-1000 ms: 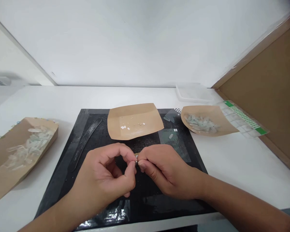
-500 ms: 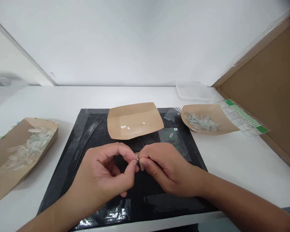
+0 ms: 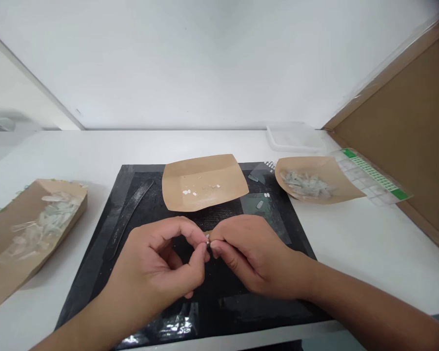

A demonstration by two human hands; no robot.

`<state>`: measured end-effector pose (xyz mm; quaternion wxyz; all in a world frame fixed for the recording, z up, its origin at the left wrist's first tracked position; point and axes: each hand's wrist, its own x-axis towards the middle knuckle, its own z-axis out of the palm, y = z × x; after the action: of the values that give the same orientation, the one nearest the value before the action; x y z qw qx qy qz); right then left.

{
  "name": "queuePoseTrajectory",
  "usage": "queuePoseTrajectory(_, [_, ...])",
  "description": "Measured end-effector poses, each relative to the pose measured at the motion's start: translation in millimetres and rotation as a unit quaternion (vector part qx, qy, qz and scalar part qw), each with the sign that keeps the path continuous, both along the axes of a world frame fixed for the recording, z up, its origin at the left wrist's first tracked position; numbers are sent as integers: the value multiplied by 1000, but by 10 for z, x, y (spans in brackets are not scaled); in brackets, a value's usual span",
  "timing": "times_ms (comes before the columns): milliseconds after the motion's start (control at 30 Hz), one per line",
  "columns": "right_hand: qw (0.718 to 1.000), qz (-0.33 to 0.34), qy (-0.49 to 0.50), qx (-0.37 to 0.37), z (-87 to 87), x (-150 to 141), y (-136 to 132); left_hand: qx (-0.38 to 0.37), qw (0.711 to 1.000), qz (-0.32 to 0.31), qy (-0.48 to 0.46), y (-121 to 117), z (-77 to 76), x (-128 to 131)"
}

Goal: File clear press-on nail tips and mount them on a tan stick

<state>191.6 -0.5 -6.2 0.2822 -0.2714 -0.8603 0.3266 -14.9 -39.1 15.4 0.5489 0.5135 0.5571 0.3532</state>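
Note:
My left hand [image 3: 157, 270] and my right hand [image 3: 249, 253] meet fingertip to fingertip over a black mat [image 3: 95, 258]. Both pinch one tiny pale piece [image 3: 207, 239] between thumb and forefinger; it is too small to name. Just beyond the hands lies a brown paper tray [image 3: 204, 183] with a few small white bits in it. A thin dark flat tool [image 3: 128, 217] lies on the mat to the left.
A brown paper tray [image 3: 7, 258] with several clear pieces sits at the left. Another such tray [image 3: 332, 175] stands at the right, beside a green-edged sheet of stickers [image 3: 373, 178]. A clear lidded box [image 3: 294, 136] is at the back. A brown board [image 3: 406, 126] walls the right side.
Both hands have stayed pinched together and shifted only slightly away from me; nothing else has moved.

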Motion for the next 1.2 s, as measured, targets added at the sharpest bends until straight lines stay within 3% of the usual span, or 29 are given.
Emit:
queuePoseTrajectory(333, [1000, -2, -5, -3, -44, -23, 3, 86, 994, -37, 48, 9, -226, -122])
queuePoseTrajectory(733, [996, 10, 22, -87, 11, 5, 8, -4, 997, -78, -12, 62, -164, -150])
queuePoseTrajectory(1200, [993, 7, 32, -111, 39, 9, 11, -5, 996, -79, -30, 83, -99, -154])
